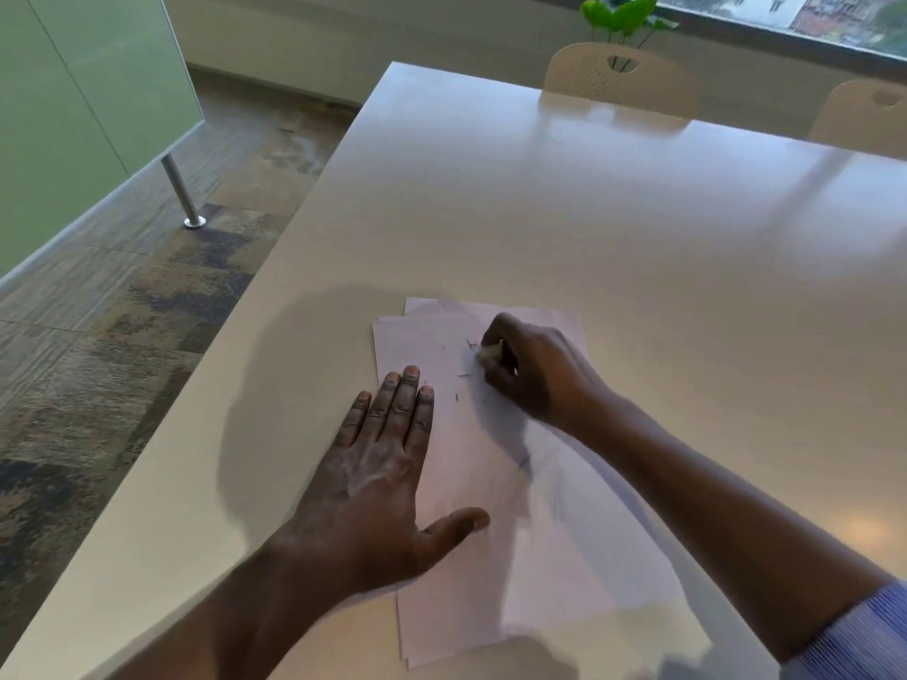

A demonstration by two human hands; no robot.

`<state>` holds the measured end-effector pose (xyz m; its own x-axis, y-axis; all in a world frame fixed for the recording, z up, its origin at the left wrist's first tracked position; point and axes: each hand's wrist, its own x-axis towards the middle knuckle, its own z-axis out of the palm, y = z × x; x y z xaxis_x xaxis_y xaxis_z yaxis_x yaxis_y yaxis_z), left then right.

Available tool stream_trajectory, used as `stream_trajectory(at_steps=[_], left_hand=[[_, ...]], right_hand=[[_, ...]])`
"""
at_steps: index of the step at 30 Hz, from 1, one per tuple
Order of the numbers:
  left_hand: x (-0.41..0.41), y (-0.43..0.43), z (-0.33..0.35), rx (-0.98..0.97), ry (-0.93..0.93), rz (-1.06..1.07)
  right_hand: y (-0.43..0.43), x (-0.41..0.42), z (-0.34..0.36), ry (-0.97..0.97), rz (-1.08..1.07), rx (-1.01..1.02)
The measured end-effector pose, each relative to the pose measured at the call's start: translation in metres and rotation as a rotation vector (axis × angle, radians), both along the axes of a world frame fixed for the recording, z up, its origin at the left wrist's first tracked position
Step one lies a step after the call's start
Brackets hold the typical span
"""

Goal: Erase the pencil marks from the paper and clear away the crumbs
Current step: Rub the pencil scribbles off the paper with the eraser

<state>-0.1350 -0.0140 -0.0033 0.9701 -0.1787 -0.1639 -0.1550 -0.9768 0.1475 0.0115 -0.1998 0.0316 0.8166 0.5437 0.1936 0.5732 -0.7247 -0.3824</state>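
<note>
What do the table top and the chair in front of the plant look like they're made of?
Table top: likely pale laminate, smooth and semi-glossy; it mirrors the chair and window light. Chair: probably moulded beige plastic, matte, judging by its punched dot pattern and cut-out grip hole.

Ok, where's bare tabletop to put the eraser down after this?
Bare table stretches beyond the paper's far edge toward the chairs, and right of the right hand. A strip lies left of the left hand. Crowded: the paper's top, with eraser and crumbs.

A white table (589, 213) — perforated beige chair (618, 85) at its far edge, leafy plant (623, 14) behind, green partition (73, 115) left.
</note>
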Motion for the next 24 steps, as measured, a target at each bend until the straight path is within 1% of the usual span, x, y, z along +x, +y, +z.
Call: stream_trajectory(at_steps=[5,9,11,15,19,22,24], left_hand=[[0.0,0.0,-0.002,-0.003,-0.003,0.007],[0.0,0.002,-0.005,-0.02,-0.031,0.002],[0.0,0.001,-0.006,-0.024,-0.025,0.004],[0.002,0.001,-0.005,-0.013,-0.032,0.004],[0.002,0.001,-0.001,0.009,-0.005,-0.006],[0.002,0.004,-0.001,-0.014,-0.011,-0.014],[-0.001,0.006,0.001,-0.034,-0.053,-0.03]], right_hand=[[0.023,-0.018,0.0,0.046,0.14,-0.013],[0.029,0.016,0.006,0.019,0.017,-0.028],[0.03,0.017,0.006,0.009,0.027,-0.031],[0.026,-0.013,-0.001,0.066,0.13,-0.043],[0.008,-0.013,0.004,0.037,0.007,-0.006],[-0.008,-0.039,0.012,0.115,-0.016,0.064],[-0.019,-0.064,0.013,0.163,-0.015,0.079]])
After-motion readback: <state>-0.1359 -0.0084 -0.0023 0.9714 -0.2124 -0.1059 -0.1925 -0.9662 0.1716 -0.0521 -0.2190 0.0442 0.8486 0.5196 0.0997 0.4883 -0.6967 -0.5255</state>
